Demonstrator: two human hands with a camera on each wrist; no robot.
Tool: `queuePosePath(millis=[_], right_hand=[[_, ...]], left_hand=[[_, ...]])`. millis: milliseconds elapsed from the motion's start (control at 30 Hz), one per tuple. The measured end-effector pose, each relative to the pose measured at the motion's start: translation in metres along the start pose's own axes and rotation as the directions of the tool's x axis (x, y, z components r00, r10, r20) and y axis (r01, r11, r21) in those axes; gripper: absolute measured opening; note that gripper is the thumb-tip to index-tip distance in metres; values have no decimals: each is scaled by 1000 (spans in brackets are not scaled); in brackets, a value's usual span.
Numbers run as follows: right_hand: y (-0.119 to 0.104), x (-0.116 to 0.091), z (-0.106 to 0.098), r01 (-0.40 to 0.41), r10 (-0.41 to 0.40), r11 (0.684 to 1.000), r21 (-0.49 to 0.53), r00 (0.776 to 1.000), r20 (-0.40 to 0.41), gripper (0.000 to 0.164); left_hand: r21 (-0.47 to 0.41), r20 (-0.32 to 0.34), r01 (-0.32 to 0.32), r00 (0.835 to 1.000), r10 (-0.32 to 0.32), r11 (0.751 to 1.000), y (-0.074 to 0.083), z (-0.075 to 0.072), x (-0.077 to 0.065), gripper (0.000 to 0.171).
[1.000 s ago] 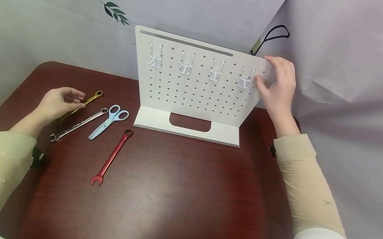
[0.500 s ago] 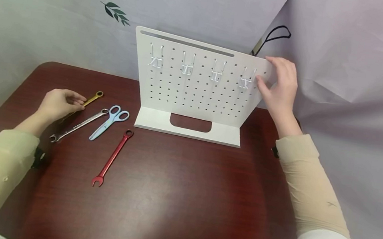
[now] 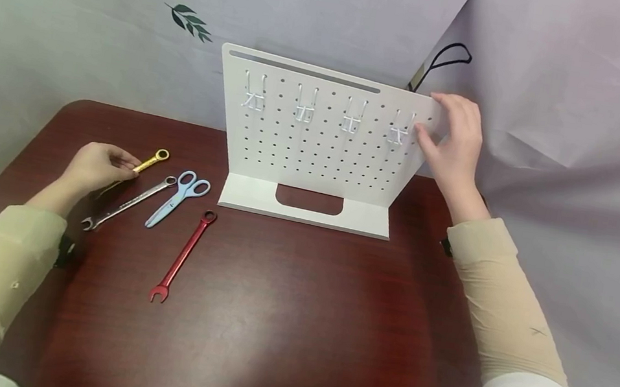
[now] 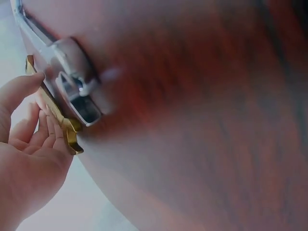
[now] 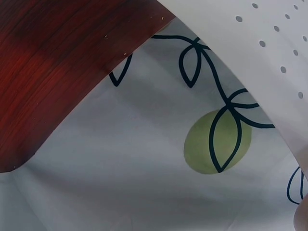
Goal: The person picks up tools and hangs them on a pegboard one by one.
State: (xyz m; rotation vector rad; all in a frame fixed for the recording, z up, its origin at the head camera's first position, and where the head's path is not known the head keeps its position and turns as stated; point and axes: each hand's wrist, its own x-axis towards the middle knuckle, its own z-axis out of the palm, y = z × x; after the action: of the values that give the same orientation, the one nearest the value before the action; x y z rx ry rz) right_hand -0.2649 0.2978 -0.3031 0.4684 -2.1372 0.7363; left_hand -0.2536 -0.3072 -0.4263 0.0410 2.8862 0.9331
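My left hand (image 3: 91,170) pinches a yellow combination wrench (image 3: 151,161) at the table's left side. In the left wrist view, the thumb and fingertips are on the shaft of this wrench (image 4: 52,106), its open end past the fingers. Close beside it lies a silver combination wrench (image 3: 132,201). At the back, my right hand (image 3: 454,144) grips the upper right edge of a white pegboard (image 3: 317,139), thumb in front and fingers round the edge. Several white wire hooks (image 3: 305,113) hang in a row on the board. The right wrist view shows mostly the board's perforated side (image 5: 274,53).
Light blue scissors (image 3: 170,206) lie right of the silver wrench, and a red combination wrench (image 3: 184,255) lies nearer the front. The pegboard's base stands on the dark red table (image 3: 281,320). A pale printed curtain (image 3: 102,29) hangs behind.
The yellow wrench has turned slightly in my left fingers, and its ring end shows brighter and a little larger. My right hand keeps its place on the pegboard edge.
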Motion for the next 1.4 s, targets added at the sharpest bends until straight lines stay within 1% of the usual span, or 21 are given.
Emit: queuePosePath(millis=[367,533,600,700,800,933,1033,1067,1167,1200,1333,1400], right_hand=[[1,0,2,7,-7,1000,1,1000,8,42],[1,-1,2,4,-4,1000,4,1000,9,42],[1,-1,2,5,-5,1000,3,1000,9,42],[1,-1,3,6,-6,1000,2,1000,10,43],[1,-1,3,6,-6,1000,-1,1000,7,43],[1,0,2,9,-9,1000,-2,1000,3,43],[1,0,2,7,-7,1000,-1,1000,2,42],[1,1,2,6,-6,1000,-1,1000,2,43],[0,1,1,3,-3,1000,1,1000,1,43],[0,1,1,3,-3,1000,1,1000,1,43],[0,1,1,3,-3,1000,3,1000,0,42],[0,0,0,2,-2,1000,1,1000,1,42]], left_hand=[[26,16,-19,1000,19,999,-5,-2,0,30],[42,25,-30,999,29,999,-5,-4,-1,28],[46,22,-40,999,39,998,-3,-5,-2,28],[33,-5,-55,998,56,998,0,-8,-4,28],[-2,-45,-67,997,67,998,5,-12,-6,30],[-87,-95,-79,993,70,993,13,-17,-8,30],[-160,-134,-90,989,69,983,20,-20,-11,10],[-180,-145,-90,987,64,980,22,-20,-12,6],[-240,-164,-92,985,53,966,31,-22,-16,25],[-256,-165,-90,985,48,963,35,-22,-16,28],[-300,-176,-85,984,32,950,51,-21,-19,32],[-322,-192,-94,981,32,942,59,-19,-21,32]])
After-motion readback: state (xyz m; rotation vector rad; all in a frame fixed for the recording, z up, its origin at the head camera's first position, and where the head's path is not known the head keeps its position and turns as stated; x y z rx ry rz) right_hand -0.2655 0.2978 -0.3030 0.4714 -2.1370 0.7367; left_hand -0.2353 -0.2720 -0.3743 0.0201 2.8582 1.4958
